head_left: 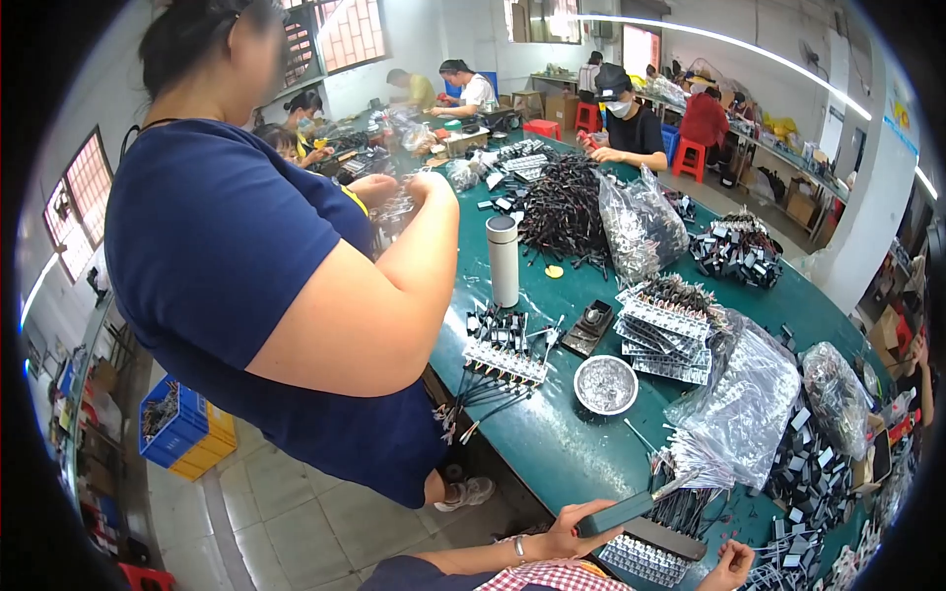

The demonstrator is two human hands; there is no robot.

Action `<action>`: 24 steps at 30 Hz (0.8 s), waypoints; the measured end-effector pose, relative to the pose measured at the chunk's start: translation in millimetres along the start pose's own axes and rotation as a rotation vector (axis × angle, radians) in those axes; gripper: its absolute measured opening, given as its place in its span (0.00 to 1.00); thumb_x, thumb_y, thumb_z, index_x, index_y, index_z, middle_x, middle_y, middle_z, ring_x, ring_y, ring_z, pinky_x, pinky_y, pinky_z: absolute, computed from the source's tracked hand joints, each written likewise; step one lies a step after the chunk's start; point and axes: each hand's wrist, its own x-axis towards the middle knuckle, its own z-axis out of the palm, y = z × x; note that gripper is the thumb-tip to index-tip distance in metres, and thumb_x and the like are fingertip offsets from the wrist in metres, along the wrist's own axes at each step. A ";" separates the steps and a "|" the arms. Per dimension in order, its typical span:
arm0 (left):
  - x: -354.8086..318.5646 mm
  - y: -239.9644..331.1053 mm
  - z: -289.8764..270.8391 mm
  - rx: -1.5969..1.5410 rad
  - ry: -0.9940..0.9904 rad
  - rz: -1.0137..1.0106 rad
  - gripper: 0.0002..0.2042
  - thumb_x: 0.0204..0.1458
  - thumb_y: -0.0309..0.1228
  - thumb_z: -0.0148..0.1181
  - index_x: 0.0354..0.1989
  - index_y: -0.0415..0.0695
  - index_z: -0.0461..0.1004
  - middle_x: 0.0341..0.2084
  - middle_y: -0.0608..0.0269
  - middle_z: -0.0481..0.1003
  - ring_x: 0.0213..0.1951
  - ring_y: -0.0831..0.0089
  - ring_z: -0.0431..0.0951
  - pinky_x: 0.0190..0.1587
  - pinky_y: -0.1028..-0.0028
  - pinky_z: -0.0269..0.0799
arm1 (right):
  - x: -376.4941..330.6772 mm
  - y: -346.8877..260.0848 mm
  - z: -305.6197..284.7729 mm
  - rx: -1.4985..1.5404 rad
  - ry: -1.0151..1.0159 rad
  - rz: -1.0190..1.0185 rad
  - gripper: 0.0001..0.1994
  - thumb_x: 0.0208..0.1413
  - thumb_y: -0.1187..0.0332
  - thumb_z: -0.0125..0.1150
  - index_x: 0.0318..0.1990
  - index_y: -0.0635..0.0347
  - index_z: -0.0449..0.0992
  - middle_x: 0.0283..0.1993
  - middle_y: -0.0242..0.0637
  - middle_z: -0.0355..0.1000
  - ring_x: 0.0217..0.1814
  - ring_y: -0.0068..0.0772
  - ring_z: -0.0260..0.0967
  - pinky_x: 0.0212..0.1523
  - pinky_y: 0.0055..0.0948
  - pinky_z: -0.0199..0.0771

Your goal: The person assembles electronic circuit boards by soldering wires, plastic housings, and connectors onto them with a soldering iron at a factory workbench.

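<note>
My left hand (pixel 574 533), with a band at its wrist, comes in from the lower edge. Its fingers are closed round a long, flat grey-green piece (pixel 619 513) with a narrow silvery end. Under and beside it lies a dark grey bar (pixel 666 539), over a white rack of small parts (pixel 645 561) and black wires. My right hand (pixel 730 565) is at the lower edge, right of the bar, with curled fingers; anything between them is too small to make out. Ahead of my hands stands a steel bowl (pixel 605 385) with pale contents.
Plastic bags (pixel 744 399), stacked white racks (pixel 670 335) and loose black-and-white parts (pixel 813 468) crowd the green table (pixel 562 443). A flask (pixel 503 261) stands farther off. On the left, a person in blue (pixel 256 256) works close by. Other people sit behind.
</note>
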 end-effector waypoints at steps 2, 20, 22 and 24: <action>1.2 -1.8 1.7 -0.005 -0.002 -0.004 0.18 0.45 0.25 0.66 0.44 0.32 0.71 0.35 0.53 0.77 0.35 0.69 0.79 0.36 0.75 0.72 | 0.0 -4.4 0.9 -0.003 -0.008 -0.002 0.03 0.51 0.82 0.58 0.32 0.67 0.73 0.32 0.39 0.73 0.33 0.27 0.69 0.37 0.24 0.72; 14.7 2.4 6.1 0.104 -0.052 -0.062 0.17 0.44 0.23 0.66 0.43 0.32 0.72 0.35 0.52 0.78 0.34 0.68 0.80 0.36 0.76 0.73 | 3.0 59.5 1.2 0.064 -0.029 0.163 0.03 0.57 0.79 0.51 0.33 0.63 0.65 0.31 0.34 0.68 0.32 0.21 0.64 0.34 0.22 0.67; 15.6 0.4 7.1 0.091 -0.071 -0.075 0.18 0.44 0.22 0.65 0.45 0.32 0.71 0.37 0.52 0.77 0.35 0.68 0.80 0.37 0.76 0.73 | 0.3 48.6 6.1 0.034 -0.011 0.176 0.03 0.57 0.80 0.51 0.33 0.63 0.65 0.32 0.35 0.68 0.32 0.22 0.64 0.34 0.22 0.67; 16.5 -2.0 8.3 0.067 -0.097 -0.068 0.19 0.44 0.20 0.64 0.46 0.32 0.70 0.39 0.51 0.76 0.36 0.69 0.80 0.37 0.76 0.72 | -2.2 47.9 6.6 0.047 0.017 0.176 0.03 0.57 0.80 0.51 0.34 0.64 0.65 0.33 0.37 0.70 0.32 0.23 0.65 0.34 0.21 0.67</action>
